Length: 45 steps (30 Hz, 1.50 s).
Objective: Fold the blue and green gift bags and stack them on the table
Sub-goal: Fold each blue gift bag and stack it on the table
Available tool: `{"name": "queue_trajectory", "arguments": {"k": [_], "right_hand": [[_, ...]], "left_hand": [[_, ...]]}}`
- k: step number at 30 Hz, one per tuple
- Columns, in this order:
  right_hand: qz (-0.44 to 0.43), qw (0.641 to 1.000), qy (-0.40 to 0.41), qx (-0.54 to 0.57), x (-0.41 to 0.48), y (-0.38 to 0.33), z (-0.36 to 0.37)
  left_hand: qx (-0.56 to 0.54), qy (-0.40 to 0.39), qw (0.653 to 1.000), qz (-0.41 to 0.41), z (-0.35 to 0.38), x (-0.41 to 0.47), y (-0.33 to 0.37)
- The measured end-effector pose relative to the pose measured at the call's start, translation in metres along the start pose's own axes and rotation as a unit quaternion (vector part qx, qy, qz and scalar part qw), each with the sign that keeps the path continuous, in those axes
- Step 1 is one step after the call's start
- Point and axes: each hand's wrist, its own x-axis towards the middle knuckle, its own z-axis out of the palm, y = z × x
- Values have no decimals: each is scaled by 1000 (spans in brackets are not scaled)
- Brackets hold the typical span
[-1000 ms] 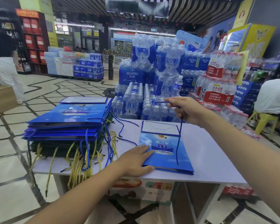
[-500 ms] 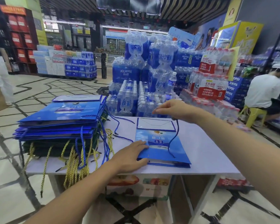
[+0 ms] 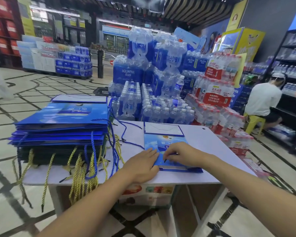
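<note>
Both forearms reach in from the near side. Left hand [image 3: 142, 161] lies flat, fingers straight and relaxed, fingertips pressing the near-left corner of the blue bag [image 3: 169, 139]. Right hand [image 3: 181, 154] is just beside it on the bag's face, fingers curled, pinching a thin blue cord [image 3: 173, 153] down against the bag; the cord's dark tip pokes out below the fingertips. The two hands nearly touch. The blue bag lies flat at the near edge of the table [image 3: 212, 151], right of the middle, under both sets of fingers, with its white flap [image 3: 163, 129] folded out toward the far edge. On the left half of the table sits a stack of blue bags [image 3: 61, 117], flat, on top of dark green bags [image 3: 50, 154]; blue cords trail from it across the table toward the single bag, apart from it. Gold cords [image 3: 77, 177] hang over the near edge. A printed box [image 3: 147, 194] sits under the table. Behind the far edge are stacked water packs [image 3: 143, 74], with red-labelled packs [image 3: 217, 93] to the right. Far right, a person [image 3: 263, 100] in a white shirt sits on a yellow stool [image 3: 253, 122] by dark shelves.
</note>
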Motion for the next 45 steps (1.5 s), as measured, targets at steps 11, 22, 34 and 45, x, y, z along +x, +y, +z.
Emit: {"name": "queue_trajectory", "arguments": {"k": [11,22,34,45], "right_hand": [[-40,999,-29,-22,18,5,2],[-16,1000,-3,24,24,0,3],[-36,947,318,-40,-11,-10,18],[269,863,186,385,-5,-50,51]], "left_hand": [[-38,1,999,20,0,0,0],[-62,27,998,12,8,3,-5],[-102,107,987,-64,8,-1,2],[-109,111,986,-60,2,-3,4]]}}
